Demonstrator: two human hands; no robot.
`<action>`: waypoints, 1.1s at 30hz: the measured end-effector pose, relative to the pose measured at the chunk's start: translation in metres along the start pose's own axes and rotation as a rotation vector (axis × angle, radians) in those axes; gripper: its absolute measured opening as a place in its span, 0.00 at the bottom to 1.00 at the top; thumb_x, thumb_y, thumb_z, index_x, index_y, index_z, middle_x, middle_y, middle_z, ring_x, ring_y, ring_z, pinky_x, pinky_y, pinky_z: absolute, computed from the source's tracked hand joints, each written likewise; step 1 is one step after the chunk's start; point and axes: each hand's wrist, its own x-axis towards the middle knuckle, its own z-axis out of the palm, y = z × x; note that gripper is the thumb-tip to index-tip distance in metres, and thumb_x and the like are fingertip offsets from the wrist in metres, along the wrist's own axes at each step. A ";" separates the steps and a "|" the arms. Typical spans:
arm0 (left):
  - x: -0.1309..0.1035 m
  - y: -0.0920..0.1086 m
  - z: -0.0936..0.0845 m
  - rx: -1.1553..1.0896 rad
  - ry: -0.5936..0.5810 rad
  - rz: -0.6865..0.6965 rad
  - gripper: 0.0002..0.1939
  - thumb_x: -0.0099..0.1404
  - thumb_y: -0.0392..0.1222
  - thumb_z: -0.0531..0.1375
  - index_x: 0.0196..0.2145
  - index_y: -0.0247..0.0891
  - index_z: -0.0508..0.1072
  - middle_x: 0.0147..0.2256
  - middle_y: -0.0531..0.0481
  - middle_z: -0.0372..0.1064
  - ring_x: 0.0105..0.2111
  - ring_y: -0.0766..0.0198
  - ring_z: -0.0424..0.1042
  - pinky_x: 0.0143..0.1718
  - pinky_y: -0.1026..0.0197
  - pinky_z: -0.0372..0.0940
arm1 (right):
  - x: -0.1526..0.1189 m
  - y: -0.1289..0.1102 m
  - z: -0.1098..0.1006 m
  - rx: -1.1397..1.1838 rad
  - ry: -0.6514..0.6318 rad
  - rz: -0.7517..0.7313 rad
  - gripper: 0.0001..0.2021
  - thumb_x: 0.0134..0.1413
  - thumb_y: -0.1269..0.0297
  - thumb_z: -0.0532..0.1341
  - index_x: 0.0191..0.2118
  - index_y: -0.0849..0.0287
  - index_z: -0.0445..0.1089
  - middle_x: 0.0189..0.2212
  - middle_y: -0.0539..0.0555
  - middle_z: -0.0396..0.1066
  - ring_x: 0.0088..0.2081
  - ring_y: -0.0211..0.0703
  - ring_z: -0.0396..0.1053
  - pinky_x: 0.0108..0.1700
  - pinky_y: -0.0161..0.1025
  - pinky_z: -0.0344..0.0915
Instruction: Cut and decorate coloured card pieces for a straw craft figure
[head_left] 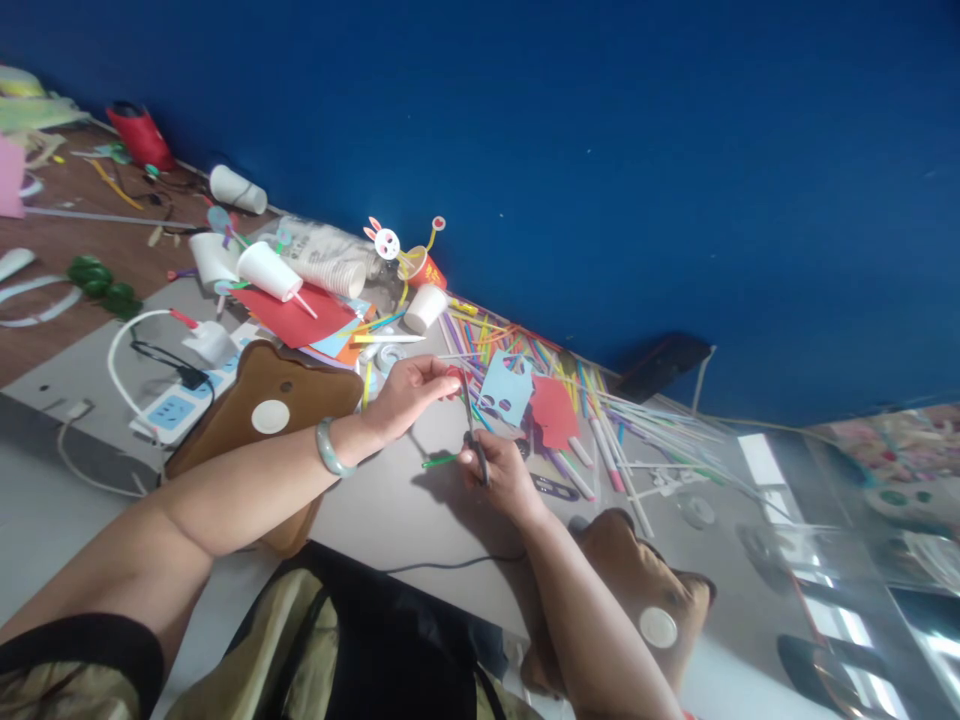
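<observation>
Pinched between the fingers of my left hand (415, 393) is a small piece of red paper (456, 377). My right hand (504, 472) grips dark-handled scissors (471, 412), their blades pointing up beside the red piece. Whether the blades touch the paper is too small to tell. A light blue sheet with round holes (508, 386) lies just beyond my right hand, with a cut red sheet (553, 412) to its right. A green stick (439, 461) lies left of the scissors' handles.
Brown cushions (262, 440) (637, 570) lie by both forearms. A power strip (176, 408) with cables is at left. Paper cups (270, 270), a rabbit decoration (386, 243) and colored papers (292, 314) stand or lie behind. Markers (606, 452) and sticks spread rightward below the blue wall.
</observation>
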 end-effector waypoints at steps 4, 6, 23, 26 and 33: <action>0.000 0.000 0.000 0.000 -0.002 0.000 0.08 0.55 0.42 0.65 0.25 0.36 0.72 0.24 0.52 0.72 0.28 0.67 0.69 0.33 0.61 0.64 | 0.000 0.001 0.001 0.015 0.000 0.015 0.29 0.45 0.33 0.64 0.21 0.56 0.60 0.14 0.47 0.63 0.19 0.35 0.58 0.24 0.35 0.53; -0.001 -0.001 0.000 -0.001 -0.006 0.002 0.08 0.56 0.42 0.65 0.25 0.36 0.72 0.24 0.52 0.72 0.28 0.67 0.69 0.33 0.61 0.64 | 0.000 0.001 0.001 0.019 -0.005 0.016 0.29 0.45 0.33 0.64 0.22 0.56 0.60 0.14 0.47 0.63 0.19 0.35 0.58 0.24 0.35 0.54; 0.001 -0.001 -0.001 0.000 0.007 0.029 0.07 0.56 0.40 0.65 0.24 0.35 0.72 0.24 0.52 0.72 0.27 0.67 0.70 0.33 0.62 0.65 | 0.000 -0.001 0.001 0.025 -0.009 -0.002 0.29 0.46 0.34 0.64 0.21 0.57 0.60 0.14 0.46 0.62 0.19 0.34 0.57 0.24 0.34 0.53; 0.001 0.000 -0.001 0.011 0.000 0.031 0.08 0.56 0.41 0.64 0.24 0.35 0.72 0.24 0.52 0.72 0.27 0.67 0.70 0.33 0.62 0.65 | 0.000 -0.001 0.001 0.016 -0.014 0.006 0.29 0.46 0.34 0.64 0.21 0.56 0.59 0.14 0.46 0.63 0.19 0.34 0.57 0.24 0.35 0.53; 0.000 0.001 -0.002 -0.008 0.022 0.026 0.08 0.55 0.42 0.65 0.25 0.35 0.72 0.24 0.52 0.72 0.27 0.67 0.71 0.32 0.62 0.66 | -0.001 -0.003 0.002 0.016 -0.009 -0.002 0.29 0.46 0.34 0.64 0.20 0.56 0.59 0.14 0.46 0.62 0.19 0.34 0.56 0.24 0.35 0.53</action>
